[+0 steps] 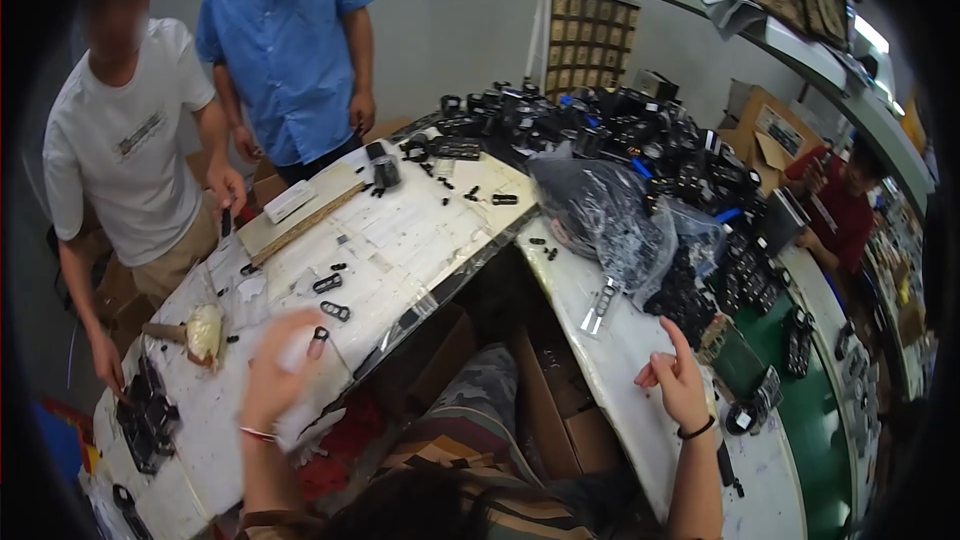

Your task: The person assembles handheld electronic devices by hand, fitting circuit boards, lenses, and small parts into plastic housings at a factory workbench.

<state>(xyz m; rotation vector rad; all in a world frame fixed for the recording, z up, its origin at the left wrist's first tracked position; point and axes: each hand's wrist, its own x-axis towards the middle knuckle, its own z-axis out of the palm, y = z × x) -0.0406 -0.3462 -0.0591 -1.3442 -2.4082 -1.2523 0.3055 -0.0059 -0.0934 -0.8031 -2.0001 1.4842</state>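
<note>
Loosely curved, the left hand (272,380) meets a small black ring (320,333), perhaps to steady it; blur hides whether it is gripped. The right hand (678,388) looks empty, fingers apart, forefinger raised above a white table (625,350). Past the ring, black links (327,284) lie nearby; farther back, black parts (610,130) are heaped, probably to leave working room.

The hands (678,388) are well apart above white worktops (430,230) — black parts (640,130) heaped beyond.
</note>
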